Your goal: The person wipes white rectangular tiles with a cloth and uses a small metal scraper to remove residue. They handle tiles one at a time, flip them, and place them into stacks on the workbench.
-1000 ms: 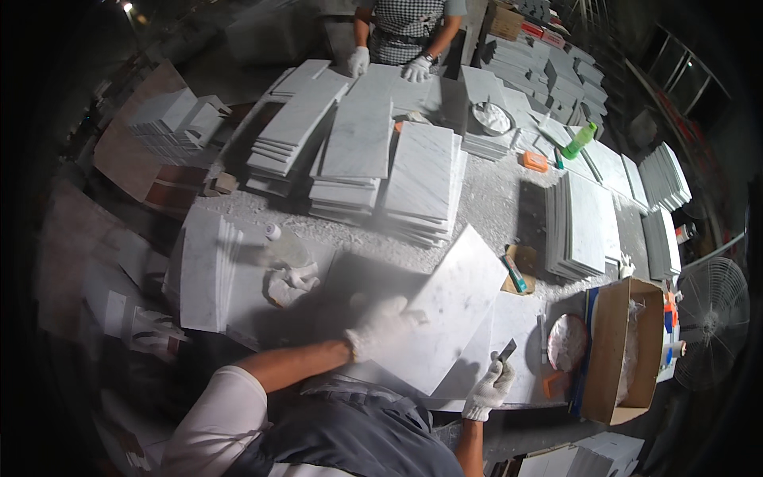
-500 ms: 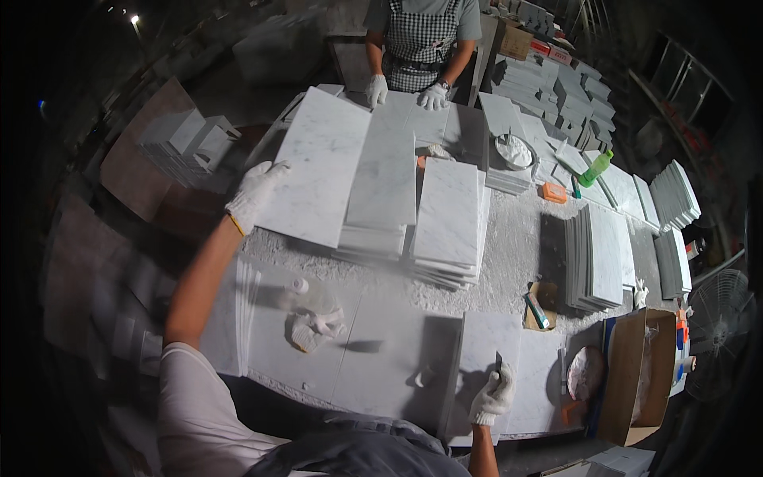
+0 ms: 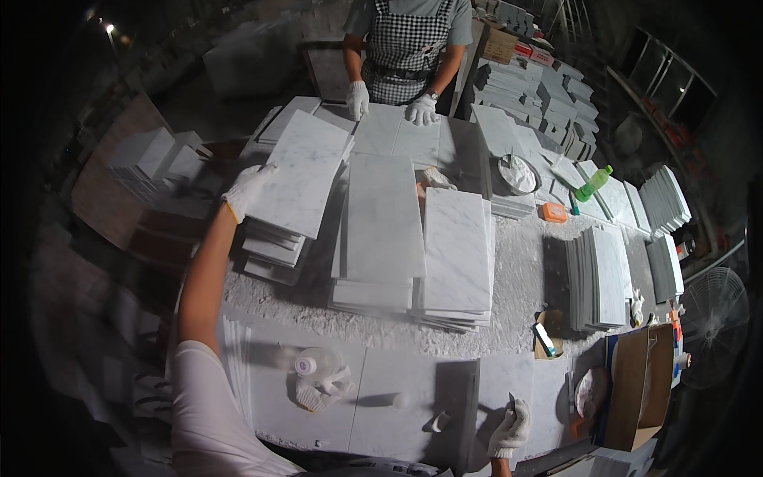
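My left hand (image 3: 248,192), in a white knit glove, grips the left edge of a pale grey-veined marble tile (image 3: 298,171) over the left stack (image 3: 274,246). My gloved right hand (image 3: 509,431), lower right, is closed round a small scraper (image 3: 512,402); only its thin dark blade shows. It is over a pale tile (image 3: 505,378) near the table's front. Right of the left stack, a greyer tile (image 3: 383,215) tops the middle stack, and a veined tile (image 3: 458,246) tops another.
A co-worker's gloved hands (image 3: 423,110) rest at the far edge. A plastic bottle (image 3: 310,362) and loose glove (image 3: 327,388) lie in front. To the right are a bowl of white paste (image 3: 518,175), green bottle (image 3: 594,184), upright tiles (image 3: 596,278), cardboard box (image 3: 638,389) and fan (image 3: 715,310).
The marble tile in my left hand has shifted left, away from the middle stack, uncovering the left stack's side. My right hand still holds the scraper. My view has shifted a little.
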`<control>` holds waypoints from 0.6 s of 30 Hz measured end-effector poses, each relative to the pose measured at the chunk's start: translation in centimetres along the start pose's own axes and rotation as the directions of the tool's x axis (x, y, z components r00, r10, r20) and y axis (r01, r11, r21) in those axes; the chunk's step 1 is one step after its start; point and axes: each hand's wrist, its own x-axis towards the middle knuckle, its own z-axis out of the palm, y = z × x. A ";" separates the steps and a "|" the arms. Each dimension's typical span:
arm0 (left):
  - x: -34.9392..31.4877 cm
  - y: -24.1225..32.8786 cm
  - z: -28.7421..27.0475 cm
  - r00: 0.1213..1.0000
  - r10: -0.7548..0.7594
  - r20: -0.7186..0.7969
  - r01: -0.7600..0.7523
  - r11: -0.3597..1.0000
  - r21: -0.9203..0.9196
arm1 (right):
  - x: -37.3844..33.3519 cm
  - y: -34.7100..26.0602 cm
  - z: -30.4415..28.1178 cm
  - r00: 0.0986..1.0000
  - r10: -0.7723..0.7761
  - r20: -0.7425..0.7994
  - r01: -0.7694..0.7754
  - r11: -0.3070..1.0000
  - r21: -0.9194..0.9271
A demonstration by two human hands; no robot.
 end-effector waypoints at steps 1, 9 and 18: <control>0.9 -0.3 -0.2 0.998 -0.023 0.057 0.025 0.999 -0.041 | -0.2 -0.2 0.0 1.000 -0.001 -0.006 0.001 1.000 -0.016; 4.4 -2.7 -1.4 0.999 -0.035 0.013 0.032 0.977 0.212 | 0.0 -1.2 0.1 1.000 0.001 -0.020 -0.004 0.994 -0.111; 0.2 6.8 -3.7 0.888 0.221 -0.404 -0.286 0.952 -0.110 | -0.3 -0.7 0.1 1.000 0.012 0.013 -0.011 0.997 -0.078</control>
